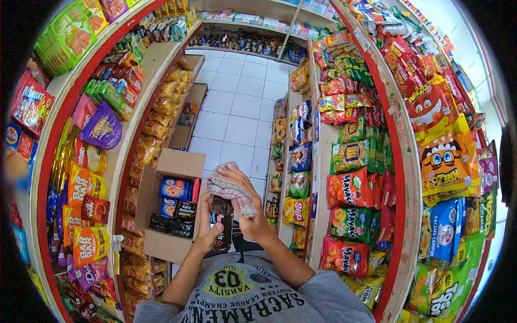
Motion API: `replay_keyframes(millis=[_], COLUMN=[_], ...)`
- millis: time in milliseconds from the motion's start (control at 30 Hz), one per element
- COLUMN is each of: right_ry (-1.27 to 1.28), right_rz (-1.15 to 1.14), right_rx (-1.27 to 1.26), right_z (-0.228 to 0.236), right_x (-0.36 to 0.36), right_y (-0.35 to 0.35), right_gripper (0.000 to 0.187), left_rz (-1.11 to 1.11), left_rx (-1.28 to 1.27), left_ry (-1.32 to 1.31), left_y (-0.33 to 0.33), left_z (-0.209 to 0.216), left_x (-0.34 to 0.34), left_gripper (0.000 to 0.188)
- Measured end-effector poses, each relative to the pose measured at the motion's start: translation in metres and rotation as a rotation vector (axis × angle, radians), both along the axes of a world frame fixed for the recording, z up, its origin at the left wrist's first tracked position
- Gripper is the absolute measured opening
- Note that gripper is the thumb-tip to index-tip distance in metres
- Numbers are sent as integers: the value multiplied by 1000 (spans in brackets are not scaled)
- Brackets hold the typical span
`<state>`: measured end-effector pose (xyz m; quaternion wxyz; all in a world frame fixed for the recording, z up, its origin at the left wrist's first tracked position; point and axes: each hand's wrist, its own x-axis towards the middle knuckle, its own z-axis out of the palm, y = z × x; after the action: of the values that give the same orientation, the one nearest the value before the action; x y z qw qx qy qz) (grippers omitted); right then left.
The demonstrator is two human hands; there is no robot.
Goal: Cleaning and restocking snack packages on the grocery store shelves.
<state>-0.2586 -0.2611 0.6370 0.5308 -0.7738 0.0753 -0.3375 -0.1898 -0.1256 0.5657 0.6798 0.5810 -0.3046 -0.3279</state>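
Observation:
My left hand [205,230] grips a dark, shiny packet [222,241] in front of my chest, its thumb across the front. A checked, pale red-and-white cloth [219,188] is bunched in my right hand [254,222], over the packet's upper end. The right fingers curl round the cloth, and part of that hand lies along the packet's right side. Beside my left hand stands an open cardboard box [176,162]. Blue packets [176,188] and black packets [173,226] lie inside it.
I am in a shop aisle between a left shelf [141,67] and a right shelf [323,140], both loaded with bagged snacks. White floor tiles [229,105] run ahead to a back shelf [245,51] with small goods. Box flaps [168,247] stick out near my left forearm.

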Motion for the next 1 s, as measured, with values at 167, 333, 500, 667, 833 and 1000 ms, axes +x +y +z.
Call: replay_keyframes(millis=[167, 333, 500, 667, 833, 1000], right_ry=[-18, -11, -67, 24, 32, 34], right_rz=[4, -36, 45, -43, -154, -200], right_rx=[84, 116, 143, 151, 208, 238], right_z=[-4, -2, 7, -13, -24, -25], right_x=[0, 1, -6, -7, -5, -7], right_y=[-13, -8, 5, -5, -5, 3], right_gripper=[40, 39, 40, 40, 30, 31], left_rz=[-137, -129, -59, -133, -184, -204], left_rx=[-103, -111, -37, -61, -94, -79], left_ry=[106, 77, 97, -21, 44, 31], left_y=[-10, -19, -16, -18, -22, -20], left_z=[20, 29, 15, 29, 39, 35], left_x=[4, 12, 17, 18, 15, 17], left_gripper=[93, 91, 86, 90, 89, 87])
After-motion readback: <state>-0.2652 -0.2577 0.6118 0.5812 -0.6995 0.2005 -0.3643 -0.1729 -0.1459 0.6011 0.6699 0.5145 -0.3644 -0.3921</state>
